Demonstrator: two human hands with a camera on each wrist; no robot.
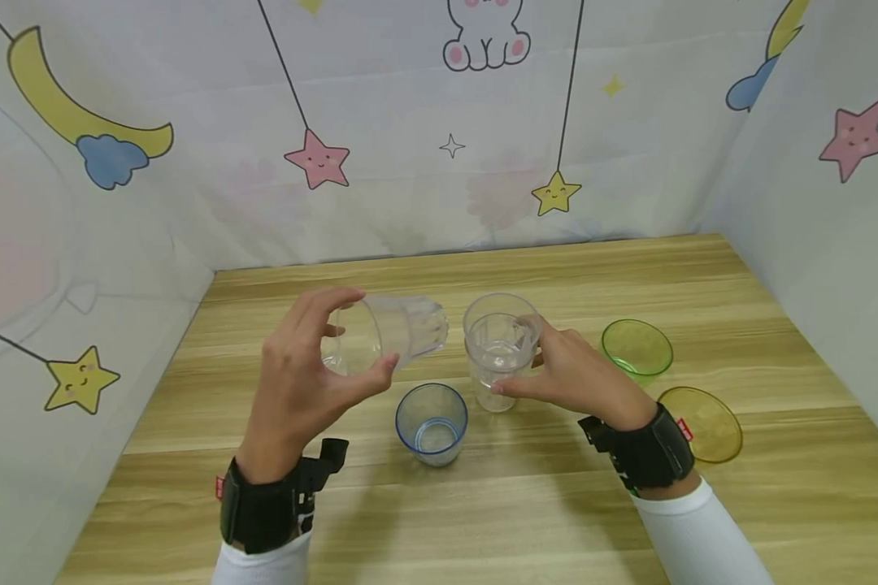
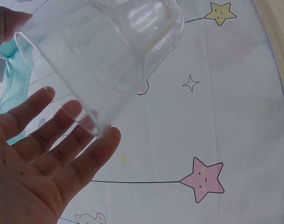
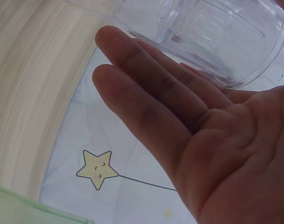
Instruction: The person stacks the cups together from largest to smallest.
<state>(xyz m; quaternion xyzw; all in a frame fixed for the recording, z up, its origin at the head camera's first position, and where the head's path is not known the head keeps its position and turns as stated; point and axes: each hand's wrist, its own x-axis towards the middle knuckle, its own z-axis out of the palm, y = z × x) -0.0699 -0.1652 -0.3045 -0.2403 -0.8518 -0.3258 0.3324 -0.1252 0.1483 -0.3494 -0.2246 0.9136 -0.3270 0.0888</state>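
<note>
My left hand grips a clear plastic cup by its rim end, thumb on one side and fingers on the other. That cup lies sideways in the air, its faceted base pointing right; the left wrist view shows fingertips along its rim. In my right hand is an upright clear cup, held between thumb and fingers. An inner ring suggests another clear cup nested in it, though the see-through walls make this hard to tell. Between the hands, nearer to me, a blue-tinted cup stands upright on the table.
Right of my right hand stands a green cup. A yellow cup is beside the right wrist strap, partly hidden by it. The wooden table meets patterned cloth walls at its back and sides.
</note>
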